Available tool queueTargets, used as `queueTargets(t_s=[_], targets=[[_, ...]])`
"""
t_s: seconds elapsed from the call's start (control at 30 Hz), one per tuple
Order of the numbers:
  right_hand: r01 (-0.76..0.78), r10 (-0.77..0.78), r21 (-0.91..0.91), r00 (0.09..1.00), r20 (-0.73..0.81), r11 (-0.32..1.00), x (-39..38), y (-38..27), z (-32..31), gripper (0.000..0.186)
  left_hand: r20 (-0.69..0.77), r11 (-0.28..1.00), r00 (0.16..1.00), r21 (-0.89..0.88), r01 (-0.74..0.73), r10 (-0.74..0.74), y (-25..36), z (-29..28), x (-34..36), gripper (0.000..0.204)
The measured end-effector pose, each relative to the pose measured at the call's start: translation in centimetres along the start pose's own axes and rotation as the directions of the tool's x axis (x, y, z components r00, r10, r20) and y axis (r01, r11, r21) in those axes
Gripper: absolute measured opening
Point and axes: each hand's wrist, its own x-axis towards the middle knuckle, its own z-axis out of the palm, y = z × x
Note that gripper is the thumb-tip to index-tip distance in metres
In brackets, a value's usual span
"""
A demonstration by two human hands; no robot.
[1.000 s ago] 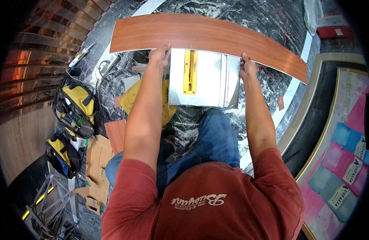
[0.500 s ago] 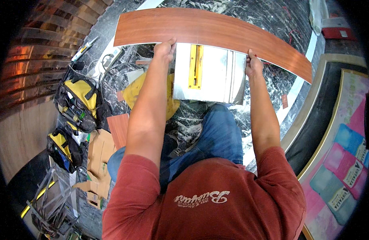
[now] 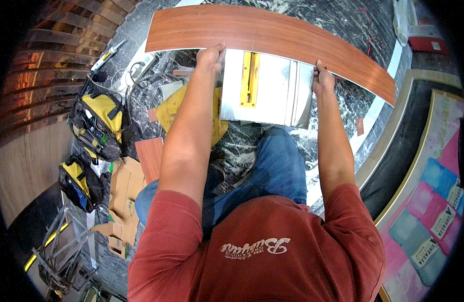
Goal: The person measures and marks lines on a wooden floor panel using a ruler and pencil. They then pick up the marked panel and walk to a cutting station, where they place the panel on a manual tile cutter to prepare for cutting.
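Observation:
A long reddish-brown wood-grain plank (image 3: 277, 32) spans the far side, crosswise in front of me; its straight edges look bent. My left hand (image 3: 210, 59) grips its near edge left of the middle. Farther right, my right hand (image 3: 323, 79) pinches the same edge, thumb and fingers closed on it. Between my hands sits a table saw with a shiny metal top (image 3: 277, 95), and a yellow slotted insert (image 3: 249, 80) is set in that top. The plank lies along the far end of the saw top and hides it there. Whether the plank rests on the metal cannot be seen.
Black-and-yellow tool bags (image 3: 103, 121) stand at my left by torn cardboard (image 3: 125, 196). A short wood-grain offcut (image 3: 150, 158) lies near my left arm, a yellow sheet (image 3: 174, 108) beside the saw. A sealant tube (image 3: 108, 55) and a power strip (image 3: 136, 73) lie far left. A framed poster (image 3: 428, 216) stands right.
The whole view has shifted slightly. Both hands keep their grip, and the plank stays at nearly the same place against the saw top.

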Motion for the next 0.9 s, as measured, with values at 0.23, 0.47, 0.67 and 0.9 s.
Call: queueTargets(t_s=[0.23, 0.47, 0.67, 0.9], targets=[[0.008, -0.008, 0.004, 1.0, 0.019, 1.0, -0.8, -0.2, 0.3, 0.009, -0.013, 1.0, 1.0, 0.014, -0.009, 0.009, 0.2, 0.1, -0.2, 0.039], [0.01, -0.01, 0.0, 1.0, 0.014, 1.0, -1.2, -0.2, 0.2, 0.01, 0.0, 1.0, 1.0, 0.002, 0.006, -0.006, 0.1, -0.2, -0.1, 0.038], [0.014, -0.014, 0.007, 1.0, -0.017, 1.0, -1.0, 0.2, -0.5, 0.01, -0.007, 1.0, 1.0, 0.008, 0.015, -0.015, -0.1, -0.2, -0.9, 0.037], [0.006, -0.006, 0.021, 1.0, -0.023, 1.0, -0.6, 0.4, -1.5, 0.011, -0.019, 1.0, 1.0, 0.005, 0.02, -0.02, -0.5, -0.7, -0.4, 0.039]])
